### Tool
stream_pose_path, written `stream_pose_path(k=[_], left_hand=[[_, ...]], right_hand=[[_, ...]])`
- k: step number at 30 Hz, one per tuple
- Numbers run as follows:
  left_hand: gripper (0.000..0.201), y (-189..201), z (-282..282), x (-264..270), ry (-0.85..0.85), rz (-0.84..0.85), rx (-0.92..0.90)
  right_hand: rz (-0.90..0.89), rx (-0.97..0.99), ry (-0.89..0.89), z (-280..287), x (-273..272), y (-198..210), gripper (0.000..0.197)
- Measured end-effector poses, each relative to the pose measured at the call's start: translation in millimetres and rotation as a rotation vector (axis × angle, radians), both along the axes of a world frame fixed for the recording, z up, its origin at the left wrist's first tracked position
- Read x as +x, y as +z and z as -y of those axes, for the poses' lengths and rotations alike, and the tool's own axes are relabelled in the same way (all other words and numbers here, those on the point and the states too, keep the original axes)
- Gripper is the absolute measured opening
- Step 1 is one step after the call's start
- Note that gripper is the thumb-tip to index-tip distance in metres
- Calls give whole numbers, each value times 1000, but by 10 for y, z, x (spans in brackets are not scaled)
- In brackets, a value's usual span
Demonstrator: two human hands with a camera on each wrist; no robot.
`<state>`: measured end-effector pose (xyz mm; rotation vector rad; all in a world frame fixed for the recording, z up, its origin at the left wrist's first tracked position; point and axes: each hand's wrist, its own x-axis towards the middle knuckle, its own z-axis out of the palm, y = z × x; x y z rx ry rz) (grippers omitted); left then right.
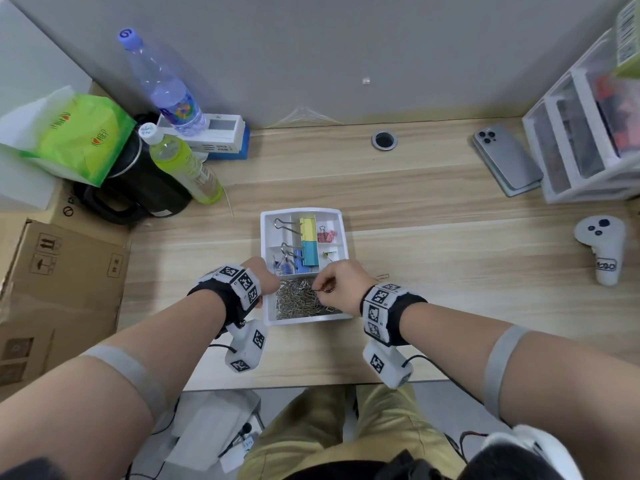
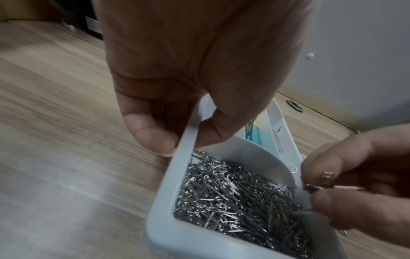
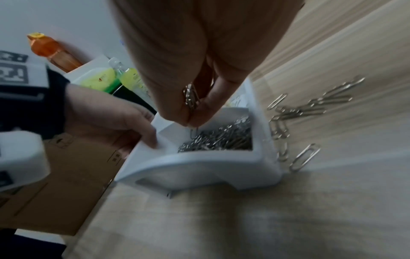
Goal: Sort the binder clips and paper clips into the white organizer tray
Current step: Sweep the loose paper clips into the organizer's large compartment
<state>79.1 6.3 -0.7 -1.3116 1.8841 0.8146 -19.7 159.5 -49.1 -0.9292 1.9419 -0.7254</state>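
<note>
The white organizer tray (image 1: 267, 233) stands mid-table. Its near compartment is full of silver paper clips (image 1: 301, 301) (image 2: 233, 198) (image 3: 219, 140). Yellow, teal and blue binder clips (image 1: 309, 244) and small pink ones (image 1: 327, 234) lie in the far compartments. My left hand (image 1: 268, 280) (image 2: 175, 140) pinches the tray's left wall, thumb inside. My right hand (image 1: 323, 289) (image 3: 190, 121) hovers over the full compartment, pinching a few paper clips (image 3: 190, 98) (image 2: 321, 182). More loose paper clips (image 3: 310, 108) (image 1: 382, 277) lie on the table right of the tray.
At the back left stand two bottles (image 1: 187, 168), a black kettle (image 1: 138, 188), a green bag (image 1: 79, 136) and a cardboard box (image 1: 59, 289). A phone (image 1: 505, 161), drawer unit (image 1: 581, 140) and white controller (image 1: 602, 251) sit on the right.
</note>
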Motion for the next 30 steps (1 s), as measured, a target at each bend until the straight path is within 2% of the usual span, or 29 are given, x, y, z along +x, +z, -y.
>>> stream_pose_path(k=[5,9,12,16,20,24,30], left_hand=[[25,-11,1,0,-4,6,-8],[27,-8,13,4,-6,6,1],[24,-12,22,12,0,7,4],[24,-19,45,50,7,1,-11],[26,-65,65,95,34,-4,-9],[31,-82,69,102,40,-25,-13],[33,-97,64,102,28,-37,-12]], right_hand=[[-29,8,85,7,145,-78,19],[-120,-30,-35,-131,-56,-90,26],[-270,57,-62,-308,-363,-146,46],[-359,224,53,-581,-590,-304,88],[-363,223,146,-650,-507,-397,101],[-359,177,113,-548,-400,-498,95],[-324,98,53,-493,-342,-564,56]])
